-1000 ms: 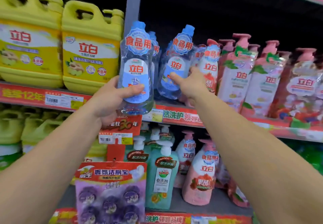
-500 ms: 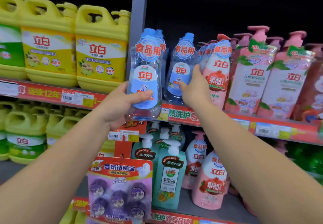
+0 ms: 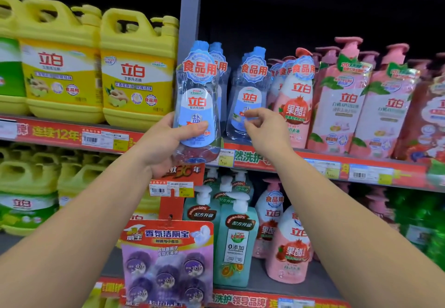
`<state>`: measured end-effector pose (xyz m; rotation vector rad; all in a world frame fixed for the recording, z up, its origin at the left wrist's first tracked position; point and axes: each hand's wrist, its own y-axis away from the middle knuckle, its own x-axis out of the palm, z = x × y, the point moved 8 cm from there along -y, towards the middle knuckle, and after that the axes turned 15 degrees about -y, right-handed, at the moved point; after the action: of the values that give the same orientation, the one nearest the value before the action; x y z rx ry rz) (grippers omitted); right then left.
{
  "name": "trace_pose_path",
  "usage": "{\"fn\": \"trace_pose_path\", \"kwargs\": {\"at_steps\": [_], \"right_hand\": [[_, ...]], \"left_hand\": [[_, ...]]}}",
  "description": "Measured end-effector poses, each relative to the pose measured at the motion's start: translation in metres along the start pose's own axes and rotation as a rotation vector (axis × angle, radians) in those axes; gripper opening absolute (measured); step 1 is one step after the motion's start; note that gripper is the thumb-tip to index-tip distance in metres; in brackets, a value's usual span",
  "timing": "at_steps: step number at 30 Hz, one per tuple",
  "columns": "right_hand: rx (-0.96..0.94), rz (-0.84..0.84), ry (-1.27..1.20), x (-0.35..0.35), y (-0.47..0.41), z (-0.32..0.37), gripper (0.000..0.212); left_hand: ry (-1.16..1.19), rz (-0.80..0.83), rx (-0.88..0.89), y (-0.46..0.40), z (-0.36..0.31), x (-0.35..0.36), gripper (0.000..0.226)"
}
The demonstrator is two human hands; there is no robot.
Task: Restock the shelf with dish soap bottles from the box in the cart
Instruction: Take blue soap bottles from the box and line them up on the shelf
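My left hand [image 3: 161,146] grips a clear dish soap bottle [image 3: 197,100] with a blue cap and blue label. It holds the bottle upright in front of the shelf edge [image 3: 313,161], just right of the grey upright post [image 3: 190,19]. More of the same bottles stand on the shelf: one behind the held bottle and another [image 3: 250,96] to its right. My right hand [image 3: 265,134] hovers at that right bottle's label with index finger and thumb loosely curled and apart, gripping nothing. The box and cart are out of view.
Yellow soap jugs [image 3: 137,72] fill the shelf left of the post. Pink bottles [image 3: 342,100] stand right of the blue ones. Below are teal pump bottles [image 3: 236,242], pink bottles [image 3: 291,247], and a hanging purple freshener pack [image 3: 168,262].
My right hand has drawn back from pressing the shelf bottle, and its fingers have curled. My left hand still holds its bottle at the shelf front, beside the post.
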<state>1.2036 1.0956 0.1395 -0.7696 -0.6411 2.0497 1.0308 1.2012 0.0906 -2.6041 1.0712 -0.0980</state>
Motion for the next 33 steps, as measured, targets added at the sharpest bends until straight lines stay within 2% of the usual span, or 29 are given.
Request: {"fn": "trace_pose_path", "kwargs": {"at_steps": [9,11,13,16,18,21,25,28,31,33], "right_hand": [[0.016,-0.012,0.0,-0.005,0.003,-0.001,0.016],[-0.039,-0.042,-0.103,-0.005,0.01,0.009,0.009],[-0.038,0.082,-0.313,0.009,0.017,0.023,0.008],[0.044,0.439,-0.467,0.042,0.028,0.043,0.027],[0.055,0.489,-0.531,0.046,0.025,0.048,0.036],[0.027,0.401,-0.59,0.039,0.012,0.05,0.039],[-0.04,0.228,-0.471,0.03,0.0,0.05,0.042],[-0.058,0.168,-0.341,0.035,-0.001,0.042,0.052],[-0.058,0.119,-0.233,0.045,0.001,0.033,0.054],[-0.058,0.093,-0.158,0.053,0.0,0.027,0.074]], "left_hand": [[-0.024,-0.004,0.005,0.005,-0.007,0.001,0.052],[-0.033,-0.012,0.019,0.006,-0.01,0.001,0.053],[-0.049,-0.017,0.049,0.005,-0.016,0.003,0.057],[-0.05,-0.013,0.075,0.001,-0.024,0.009,0.058],[-0.029,-0.042,0.07,-0.004,-0.029,0.009,0.054],[-0.009,-0.097,0.117,-0.014,-0.041,0.009,0.046],[-0.415,-0.342,0.27,-0.019,-0.062,-0.01,0.032],[-0.627,-0.473,0.316,-0.019,-0.058,-0.022,0.044],[-0.74,-0.529,0.344,-0.019,-0.052,-0.024,0.04],[-0.839,-0.546,0.394,-0.018,-0.052,-0.022,0.035]]}}
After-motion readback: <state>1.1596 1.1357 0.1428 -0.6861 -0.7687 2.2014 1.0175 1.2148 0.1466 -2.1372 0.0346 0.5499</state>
